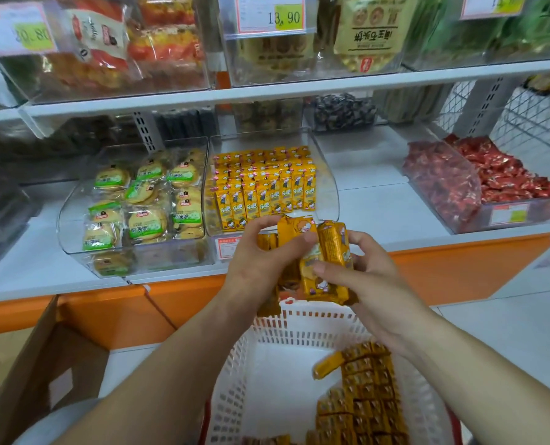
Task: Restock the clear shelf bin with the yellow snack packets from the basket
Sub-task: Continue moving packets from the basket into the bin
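Your bunch of yellow snack packets (326, 252) is held between both hands, just in front of the clear bin (326, 175). Your left hand (261, 261) curls its fingers (262, 224) round the bunch's left side. Your right hand (373, 277) grips the right side, thumb across the front. Below the bin, the white basket (299, 317) holds spare packets (366, 390).

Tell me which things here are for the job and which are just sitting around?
For the job: left hand and right hand, both holding yellow snack packets; clear shelf bin; white basket; spare packets inside it.

Just sitting around: green-label biscuits; red sweets; cardboard box; price tag.
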